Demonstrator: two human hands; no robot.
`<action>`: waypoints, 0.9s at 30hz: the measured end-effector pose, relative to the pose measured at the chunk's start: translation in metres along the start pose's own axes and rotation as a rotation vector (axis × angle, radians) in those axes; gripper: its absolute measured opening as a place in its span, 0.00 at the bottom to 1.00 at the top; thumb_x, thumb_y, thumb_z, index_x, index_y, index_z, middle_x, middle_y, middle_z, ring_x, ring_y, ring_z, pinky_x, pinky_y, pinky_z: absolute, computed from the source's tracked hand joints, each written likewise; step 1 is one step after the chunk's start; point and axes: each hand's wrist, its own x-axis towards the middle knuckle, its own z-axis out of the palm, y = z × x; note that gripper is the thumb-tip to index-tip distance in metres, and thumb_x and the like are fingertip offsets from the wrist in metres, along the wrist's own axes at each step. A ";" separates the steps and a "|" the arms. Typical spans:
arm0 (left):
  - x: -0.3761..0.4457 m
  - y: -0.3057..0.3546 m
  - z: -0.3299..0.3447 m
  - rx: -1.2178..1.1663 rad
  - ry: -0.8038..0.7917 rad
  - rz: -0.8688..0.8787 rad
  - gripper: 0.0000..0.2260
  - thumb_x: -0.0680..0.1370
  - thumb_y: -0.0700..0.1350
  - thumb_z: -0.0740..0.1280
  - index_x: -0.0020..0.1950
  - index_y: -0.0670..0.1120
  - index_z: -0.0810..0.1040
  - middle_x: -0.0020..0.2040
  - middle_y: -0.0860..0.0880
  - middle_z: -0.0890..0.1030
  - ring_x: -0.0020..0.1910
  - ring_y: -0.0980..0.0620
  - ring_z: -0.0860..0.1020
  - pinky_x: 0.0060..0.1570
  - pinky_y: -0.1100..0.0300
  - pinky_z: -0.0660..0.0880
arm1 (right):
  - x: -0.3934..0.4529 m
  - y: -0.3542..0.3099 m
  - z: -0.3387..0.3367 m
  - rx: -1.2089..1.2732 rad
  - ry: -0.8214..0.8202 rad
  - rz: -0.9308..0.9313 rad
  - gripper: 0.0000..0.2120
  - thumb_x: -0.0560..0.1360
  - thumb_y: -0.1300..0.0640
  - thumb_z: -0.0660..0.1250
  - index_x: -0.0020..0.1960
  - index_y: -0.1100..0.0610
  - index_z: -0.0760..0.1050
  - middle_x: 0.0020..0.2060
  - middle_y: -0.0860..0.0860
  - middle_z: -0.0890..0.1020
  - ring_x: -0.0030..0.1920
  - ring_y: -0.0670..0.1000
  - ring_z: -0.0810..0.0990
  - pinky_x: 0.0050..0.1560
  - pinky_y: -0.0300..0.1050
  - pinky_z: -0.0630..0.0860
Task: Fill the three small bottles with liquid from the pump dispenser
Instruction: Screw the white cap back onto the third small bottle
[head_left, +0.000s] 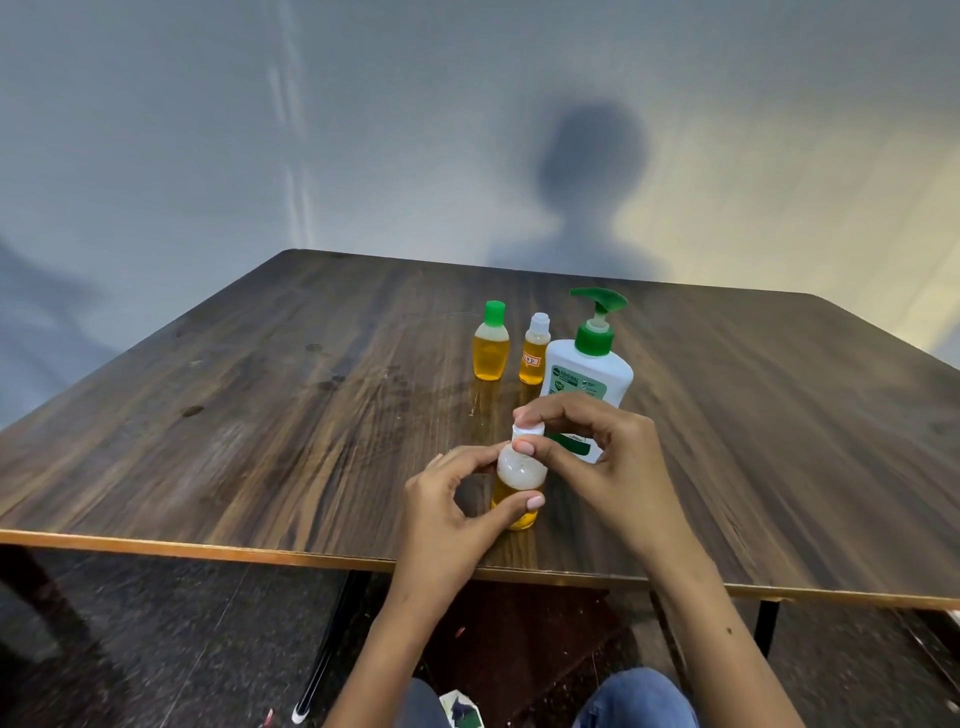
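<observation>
A small clear bottle (519, 480) partly filled with amber liquid stands near the table's front edge. My left hand (449, 506) grips its body between thumb and fingers. My right hand (602, 457) pinches the white cap (528, 431) on the bottle's neck. Behind them stands the white pump dispenser (589, 376) with a green pump head, its lower part hidden by my right hand. To its left are two small bottles of amber liquid: one with a green cap (491, 343), one with a clear cap and a label (534, 351).
The wooden table (260, 405) has its front edge just below my hands. A plain wall rises behind it. My knees in jeans and a dark floor show under the table.
</observation>
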 end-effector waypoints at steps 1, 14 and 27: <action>0.000 0.000 0.000 0.001 -0.002 0.004 0.19 0.66 0.56 0.78 0.55 0.55 0.83 0.51 0.60 0.84 0.55 0.57 0.80 0.55 0.52 0.77 | 0.000 0.000 0.001 -0.035 0.016 -0.011 0.07 0.70 0.58 0.75 0.47 0.55 0.81 0.46 0.44 0.83 0.51 0.43 0.80 0.50 0.39 0.78; 0.001 -0.001 0.000 0.000 0.003 0.004 0.21 0.65 0.59 0.75 0.55 0.54 0.83 0.51 0.60 0.84 0.55 0.57 0.80 0.55 0.52 0.77 | -0.007 0.001 -0.001 0.004 0.032 -0.074 0.08 0.75 0.60 0.69 0.53 0.56 0.82 0.54 0.45 0.82 0.59 0.44 0.79 0.56 0.47 0.78; 0.000 0.000 0.000 0.000 0.001 0.000 0.22 0.65 0.60 0.75 0.56 0.53 0.83 0.51 0.60 0.84 0.54 0.58 0.80 0.55 0.55 0.77 | -0.009 0.001 -0.005 -0.015 -0.023 -0.029 0.11 0.76 0.58 0.67 0.57 0.54 0.81 0.56 0.43 0.82 0.60 0.42 0.77 0.59 0.44 0.76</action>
